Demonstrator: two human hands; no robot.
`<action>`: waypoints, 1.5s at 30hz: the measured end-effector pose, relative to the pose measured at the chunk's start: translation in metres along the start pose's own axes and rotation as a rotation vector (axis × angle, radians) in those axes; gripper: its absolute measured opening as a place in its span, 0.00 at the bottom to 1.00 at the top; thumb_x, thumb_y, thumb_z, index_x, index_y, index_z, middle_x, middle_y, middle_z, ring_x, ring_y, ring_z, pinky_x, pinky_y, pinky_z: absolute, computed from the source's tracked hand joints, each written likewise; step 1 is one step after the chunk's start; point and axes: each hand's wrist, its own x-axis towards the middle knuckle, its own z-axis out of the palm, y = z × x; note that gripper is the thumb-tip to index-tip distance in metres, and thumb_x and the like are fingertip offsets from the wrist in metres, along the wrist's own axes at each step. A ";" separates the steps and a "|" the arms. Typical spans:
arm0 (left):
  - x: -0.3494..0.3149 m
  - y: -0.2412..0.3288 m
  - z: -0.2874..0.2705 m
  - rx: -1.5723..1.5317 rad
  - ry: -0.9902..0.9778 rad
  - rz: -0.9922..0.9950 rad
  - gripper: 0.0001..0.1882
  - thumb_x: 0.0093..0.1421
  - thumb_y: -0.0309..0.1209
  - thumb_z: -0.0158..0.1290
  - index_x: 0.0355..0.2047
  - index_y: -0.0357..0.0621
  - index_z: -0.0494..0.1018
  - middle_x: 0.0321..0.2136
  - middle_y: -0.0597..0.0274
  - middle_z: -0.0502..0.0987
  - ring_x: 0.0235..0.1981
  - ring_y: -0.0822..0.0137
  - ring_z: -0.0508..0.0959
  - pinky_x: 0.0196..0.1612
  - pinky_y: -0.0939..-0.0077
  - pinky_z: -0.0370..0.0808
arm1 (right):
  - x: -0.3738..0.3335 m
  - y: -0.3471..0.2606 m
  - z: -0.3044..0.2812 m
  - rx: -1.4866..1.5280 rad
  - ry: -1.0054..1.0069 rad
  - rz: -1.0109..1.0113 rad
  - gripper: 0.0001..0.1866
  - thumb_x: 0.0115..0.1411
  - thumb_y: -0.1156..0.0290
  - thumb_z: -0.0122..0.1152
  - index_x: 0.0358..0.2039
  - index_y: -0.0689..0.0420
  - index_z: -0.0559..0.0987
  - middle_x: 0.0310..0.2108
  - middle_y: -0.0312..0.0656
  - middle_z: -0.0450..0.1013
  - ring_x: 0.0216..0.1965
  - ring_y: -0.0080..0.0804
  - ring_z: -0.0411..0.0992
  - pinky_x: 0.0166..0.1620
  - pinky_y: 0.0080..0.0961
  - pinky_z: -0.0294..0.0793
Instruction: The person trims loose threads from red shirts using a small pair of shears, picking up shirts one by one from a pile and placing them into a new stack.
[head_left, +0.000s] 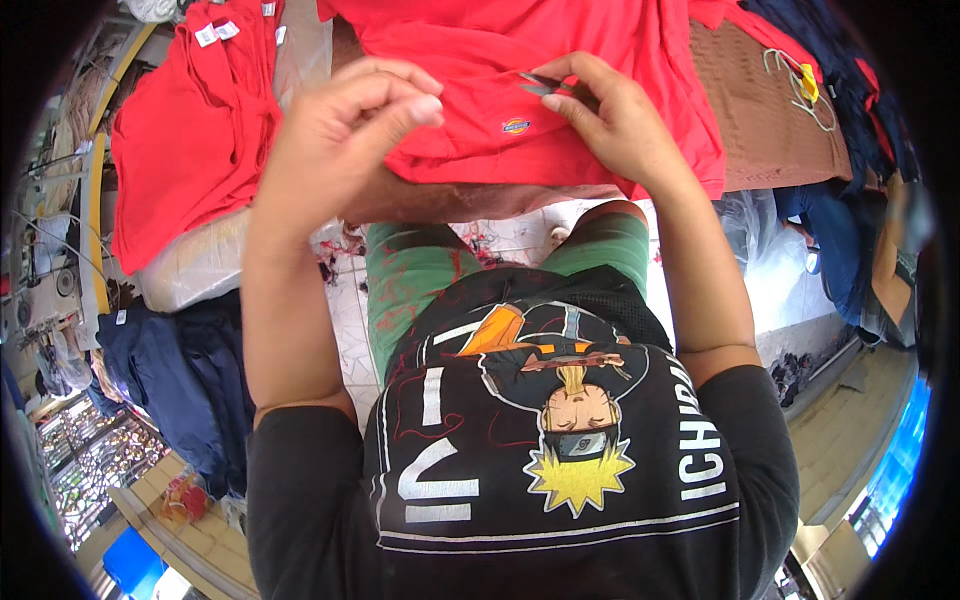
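Note:
A red garment [470, 130] with a small sewn-on patch [515, 126] lies spread over the brown-covered table in front of me. Above its left part, my left hand [355, 120] is raised with thumb and fingers drawn into a pinch. Whatever the pinch holds, if anything, is too fine to see. My right hand [620, 115] grips a small pair of thread snips [540, 86], their dark blades pointing left over the cloth near the patch. A gap separates the two hands.
Folded red garments [200, 130] with white tags are stacked at the left, above dark navy garments [185, 370]. On the brown cloth [770, 110] at right lies a looped cord with a yellow piece [808, 84]. Another person's arm [890, 265] shows at far right. Thread scraps litter the tiled floor.

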 end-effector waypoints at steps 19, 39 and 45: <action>-0.003 -0.068 0.115 0.507 0.364 0.005 0.11 0.52 0.30 0.61 0.36 0.41 0.80 0.37 0.60 0.78 0.37 0.62 0.79 0.40 0.71 0.75 | -0.017 0.009 0.036 0.068 -0.013 -0.040 0.10 0.58 0.75 0.58 0.41 0.61 0.75 0.34 0.48 0.75 0.37 0.41 0.76 0.41 0.30 0.73; 0.006 -0.081 0.101 -0.129 0.296 -0.358 0.08 0.58 0.32 0.56 0.34 0.41 0.79 0.30 0.56 0.81 0.32 0.68 0.81 0.38 0.74 0.74 | -0.015 0.013 0.034 0.085 -0.116 -0.053 0.09 0.58 0.75 0.58 0.41 0.59 0.77 0.37 0.45 0.73 0.40 0.37 0.75 0.45 0.29 0.73; -0.002 -0.025 0.032 -0.177 -0.312 0.065 0.13 0.62 0.36 0.52 0.29 0.40 0.81 0.45 0.52 0.77 0.45 0.66 0.75 0.49 0.74 0.69 | -0.010 0.010 0.027 -0.098 -0.031 -0.070 0.09 0.57 0.71 0.57 0.39 0.56 0.77 0.37 0.47 0.74 0.41 0.46 0.73 0.43 0.37 0.72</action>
